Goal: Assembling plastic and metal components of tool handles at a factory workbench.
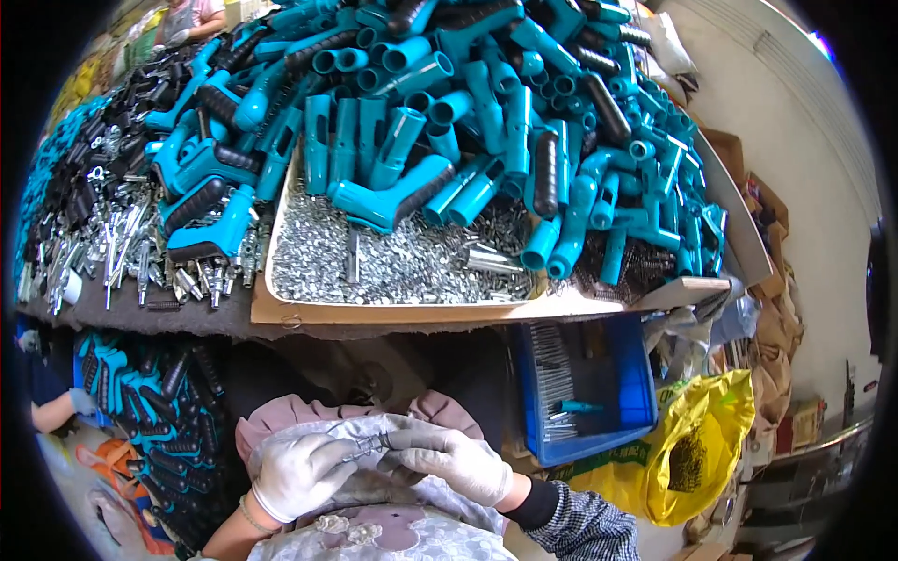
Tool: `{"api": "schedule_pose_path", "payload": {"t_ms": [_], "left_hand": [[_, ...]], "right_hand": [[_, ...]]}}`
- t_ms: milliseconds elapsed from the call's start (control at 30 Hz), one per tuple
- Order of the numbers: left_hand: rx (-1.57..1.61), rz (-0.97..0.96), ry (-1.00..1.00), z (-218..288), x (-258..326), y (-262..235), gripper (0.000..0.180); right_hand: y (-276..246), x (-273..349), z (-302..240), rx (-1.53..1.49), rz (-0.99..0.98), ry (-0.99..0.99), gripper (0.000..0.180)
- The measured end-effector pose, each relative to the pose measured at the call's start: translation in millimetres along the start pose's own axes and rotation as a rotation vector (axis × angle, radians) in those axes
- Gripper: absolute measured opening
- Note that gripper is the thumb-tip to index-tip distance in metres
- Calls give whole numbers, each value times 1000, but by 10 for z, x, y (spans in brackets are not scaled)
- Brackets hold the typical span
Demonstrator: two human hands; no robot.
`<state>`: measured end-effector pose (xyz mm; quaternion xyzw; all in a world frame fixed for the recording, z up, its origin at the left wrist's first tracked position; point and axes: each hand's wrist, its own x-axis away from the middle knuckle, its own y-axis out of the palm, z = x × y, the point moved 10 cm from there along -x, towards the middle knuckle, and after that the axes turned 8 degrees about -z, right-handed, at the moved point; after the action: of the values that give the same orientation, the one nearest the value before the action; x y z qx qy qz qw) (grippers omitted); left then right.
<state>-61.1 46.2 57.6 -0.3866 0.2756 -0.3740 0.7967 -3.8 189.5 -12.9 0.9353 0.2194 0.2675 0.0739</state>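
- Here, both hands wear white gloves and meet low down, over the person's lap.
- The left hand (297,475) pinches one end of a small metal part (372,443) with closed fingers.
- The right hand (456,461) curls shut around the other end of that same part.
- The part is thin and silvery, held between the two hands, just above a grey cloth (374,486) on the lap.
- Up on the table (215,318), a cardboard tray (393,307) holds lots of tiny shiny bits.
- Teal handles (449,103) are heaped behind it.
- A blue bin (613,374) sits to the right, near a yellow bag (702,439).
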Motion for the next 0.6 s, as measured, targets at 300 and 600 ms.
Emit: {"api": "schedule_pose_path", "payload": {"t_ms": [300,600], "left_hand": [[234,138,-222,-192,-5,10,25],[219,100,-204,-155,3,37,25]], "right_hand": [[-593,277,36,-86,280,-234,28],[-2948,1826,1221,1351,1131,514,9]]}}
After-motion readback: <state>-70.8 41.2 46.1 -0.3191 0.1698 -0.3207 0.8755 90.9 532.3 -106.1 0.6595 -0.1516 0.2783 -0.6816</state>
